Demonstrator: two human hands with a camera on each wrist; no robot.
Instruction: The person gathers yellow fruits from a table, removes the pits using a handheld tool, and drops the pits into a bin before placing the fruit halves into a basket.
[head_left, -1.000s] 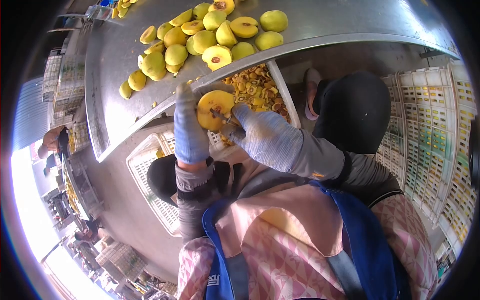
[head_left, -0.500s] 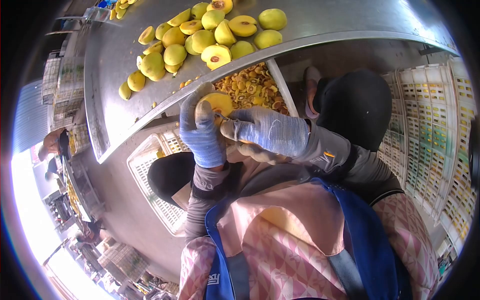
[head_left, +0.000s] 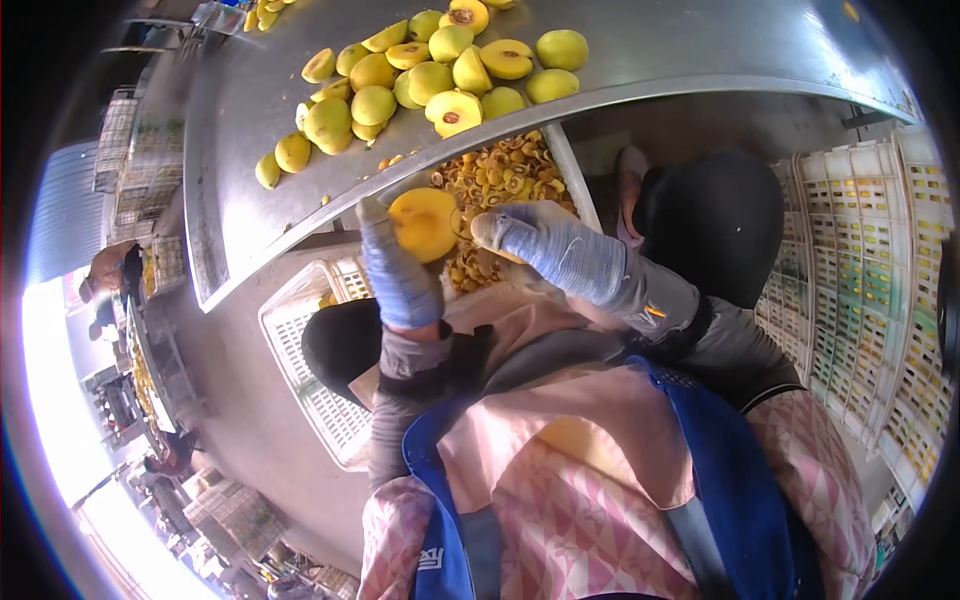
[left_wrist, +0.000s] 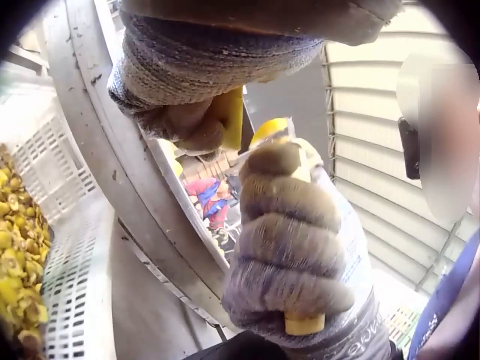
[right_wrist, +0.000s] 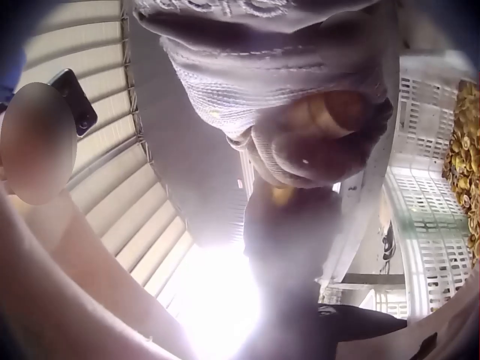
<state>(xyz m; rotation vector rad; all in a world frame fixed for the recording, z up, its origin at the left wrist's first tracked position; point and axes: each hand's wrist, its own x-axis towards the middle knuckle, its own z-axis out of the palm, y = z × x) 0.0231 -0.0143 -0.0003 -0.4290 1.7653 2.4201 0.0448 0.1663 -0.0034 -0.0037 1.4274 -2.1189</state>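
In the head view my gloved left hand [head_left: 400, 275] holds a yellow peach half [head_left: 425, 225], its broad face turned up. The gloved right hand [head_left: 565, 255] is just right of it, gripping a small pitting tool whose thin curved metal tip [head_left: 461, 218] is at the peach's right edge. In the left wrist view the right hand [left_wrist: 289, 232] is curled round the tool's pale handle [left_wrist: 304, 324], while the left hand [left_wrist: 214, 82] shows above with a yellow edge of the peach [left_wrist: 235, 120]. The right wrist view shows the handle's brownish end [right_wrist: 334, 112] in the right fist.
Whole and halved peaches [head_left: 430, 82] lie on the metal table [head_left: 245, 215]. Below its edge a container holds scraped-out pits and trimmings [head_left: 505, 175]. White plastic crates stand at the left [head_left: 310, 355] and right [head_left: 840, 270]. The person's knees flank the work.
The brown pit area seen on the peach a second ago no longer shows. The left fingers wrapped over it half a second ago, then straightened; the right hand has drawn slightly right of it.
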